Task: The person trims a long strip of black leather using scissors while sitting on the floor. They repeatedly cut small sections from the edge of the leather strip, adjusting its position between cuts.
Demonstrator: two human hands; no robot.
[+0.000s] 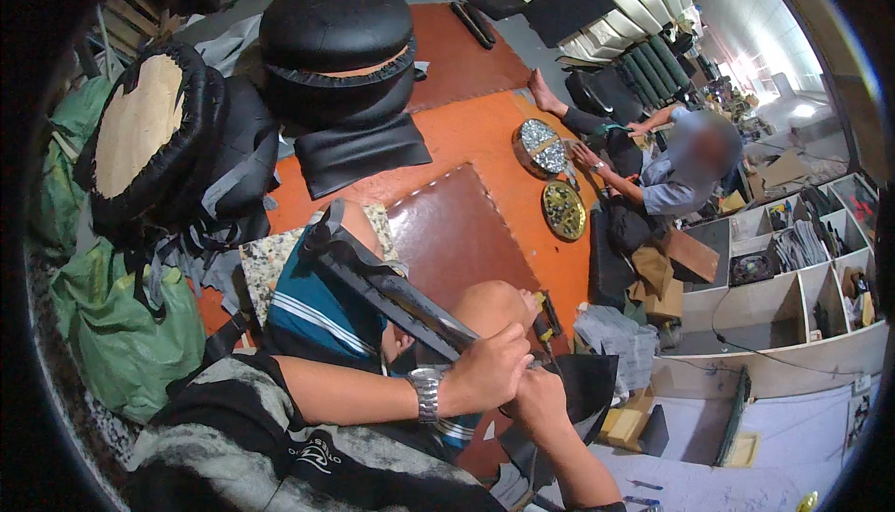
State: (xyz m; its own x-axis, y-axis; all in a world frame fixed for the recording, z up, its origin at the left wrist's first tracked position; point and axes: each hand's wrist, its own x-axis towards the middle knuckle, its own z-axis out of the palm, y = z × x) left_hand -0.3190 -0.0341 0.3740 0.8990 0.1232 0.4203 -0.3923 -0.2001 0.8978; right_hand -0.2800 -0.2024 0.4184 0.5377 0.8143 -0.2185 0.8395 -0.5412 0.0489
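A long black leather-like strip (pixel 401 297), with a greyish underside showing along its edge, slants across my lap from upper left to lower right. My left hand (pixel 485 372), with a metal watch at the wrist, is closed on its lower end. Pressed close against it, my right hand (pixel 539 398) is also closed at that end; the exact spot between its fingers is hidden. Beside my right hand hangs a wider black flap (pixel 592 386); whether it joins the strip I cannot tell.
Round black cushions (pixel 336 27) are stacked ahead, and others with a wooden base (pixel 140 125) lean at left by green sacks (pixel 126 325). Two round tins (pixel 564 211) of small metal pieces stand near a seated person (pixel 676 172). White shelving (pixel 764 311) is at right.
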